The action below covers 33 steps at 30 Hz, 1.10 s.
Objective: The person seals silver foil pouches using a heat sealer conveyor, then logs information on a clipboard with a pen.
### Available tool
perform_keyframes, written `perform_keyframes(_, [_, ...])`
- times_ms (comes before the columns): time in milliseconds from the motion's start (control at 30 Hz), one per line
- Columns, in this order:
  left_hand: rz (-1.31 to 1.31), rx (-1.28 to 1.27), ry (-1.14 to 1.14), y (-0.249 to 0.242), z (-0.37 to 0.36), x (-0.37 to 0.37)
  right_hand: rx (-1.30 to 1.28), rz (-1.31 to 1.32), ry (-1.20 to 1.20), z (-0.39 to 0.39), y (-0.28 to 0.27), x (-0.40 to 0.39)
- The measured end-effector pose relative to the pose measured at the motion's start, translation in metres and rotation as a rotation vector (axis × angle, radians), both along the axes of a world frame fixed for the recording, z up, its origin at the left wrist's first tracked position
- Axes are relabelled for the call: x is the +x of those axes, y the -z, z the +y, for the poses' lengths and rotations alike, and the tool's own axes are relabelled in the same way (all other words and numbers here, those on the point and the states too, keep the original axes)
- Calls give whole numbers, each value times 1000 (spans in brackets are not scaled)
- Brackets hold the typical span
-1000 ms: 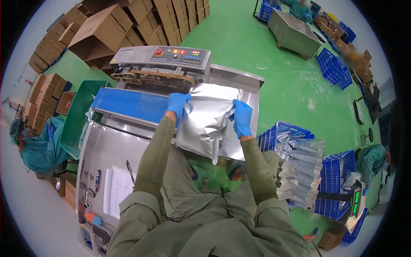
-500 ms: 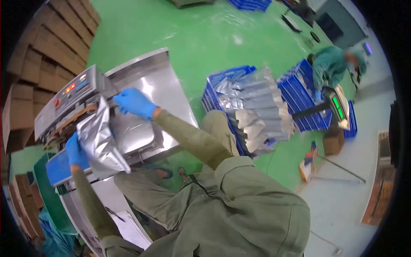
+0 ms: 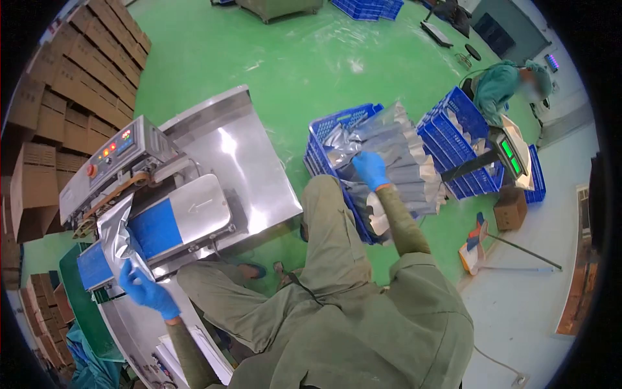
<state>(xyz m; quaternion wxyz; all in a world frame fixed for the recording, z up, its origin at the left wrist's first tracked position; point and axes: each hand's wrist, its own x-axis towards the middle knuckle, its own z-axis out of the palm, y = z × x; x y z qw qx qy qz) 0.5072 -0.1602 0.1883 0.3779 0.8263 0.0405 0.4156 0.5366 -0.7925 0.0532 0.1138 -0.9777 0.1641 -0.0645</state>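
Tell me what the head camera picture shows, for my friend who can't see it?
A seated person in blue gloves holds a silver foil bag on a sealing machine's blue belt with the left hand, while the right hand touches a stack of foil bags in a blue crate. Cardboard boxes line the green floor, and another person works nearby.

The left hand (image 3: 148,292) grips the lower edge of a silver foil bag (image 3: 120,235) lying on the sealing machine's blue belt (image 3: 154,228). The right hand (image 3: 371,170) rests on stacked foil pouches (image 3: 402,162) in a blue crate (image 3: 330,129).
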Motion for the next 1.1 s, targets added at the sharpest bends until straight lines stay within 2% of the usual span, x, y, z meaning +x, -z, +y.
perform_keyframes(33, [17, -41, 151, -4, -26, -1, -14, 26, -30, 6, -44, 14])
perform_keyframes(67, [73, -108, 260, -7, -59, -3, -17, -10, -143, 20, -86, 21])
perform_keyframes(100, [174, -70, 367, -5, -87, -2, -19, -44, -261, 39, -127, 27])
perform_keyframes(133, [314, -51, 482, -26, -125, -4, -23, -80, -383, 61, -169, 33])
perform_keyframes(167, [349, -88, 586, -20, -156, 3, 31, -121, -494, 88, -214, 35])
perform_keyframes(200, [286, 44, 721, -22, -183, 16, 88, -161, -606, 118, -253, 33])
perform_keyframes(233, [163, 242, 749, -24, -206, 32, 128, -186, -682, 146, -283, 31])
perform_keyframes(300, [82, 185, 731, -49, -241, 54, 176, -189, -866, 202, -331, 29])
perform_keyframes(400, [269, -87, 784, -35, -223, 90, 59, -217, -1137, 277, -371, 29])
perform_keyframes(467, [428, -258, 815, -47, -180, 97, -16, -374, -1237, 307, -371, 41])
perform_keyframes(500, [414, -106, 755, -40, -148, 102, -46, -465, -1283, 321, -371, 47])
perform_keyframes(533, [397, 42, 687, -33, -117, 107, 329, -398, -1085, 330, -368, 46])
perform_keyframes(600, [413, -68, 672, 4, -74, 97, 661, -696, -972, 316, -358, 40])
perform_keyframes(633, [410, -129, 670, 10, -60, 94, 665, -734, -874, 307, -346, 44])
perform_keyframes(667, [447, -75, 599, 7, -57, 93, 668, -769, -769, 304, -326, 51])
perform_keyframes(767, [484, -227, 751, 1, -52, 88, 788, -477, -863, 320, -247, 74])
perform_keyframes(800, [606, -181, 802, -8, -47, 86, 737, -422, -850, 321, -233, 80])
perform_keyframes(867, [593, -278, 787, -49, -42, 76, 630, -327, -816, 318, -220, 92])
perform_keyframes(900, [578, -318, 776, -75, -40, 73, 596, -383, -845, 317, -221, 97])
perform_keyframes(933, [540, -58, 687, -99, -39, 68, 565, -440, -878, 317, -221, 98])
perform_keyframes(967, [451, 161, 665, -101, -38, 69, 536, -479, -912, 315, -217, 92])
perform_keyframes(1033, [258, 585, 599, -102, -40, 80, 282, -594, -948, 306, -204, 93])
perform_keyframes(1067, [173, 684, 549, -102, -32, 85, 150, -653, -959, 296, -198, 96])
perform_keyframes(1100, [201, 828, 469, -94, -17, 84, 137, -680, -988, 283, -192, 96])
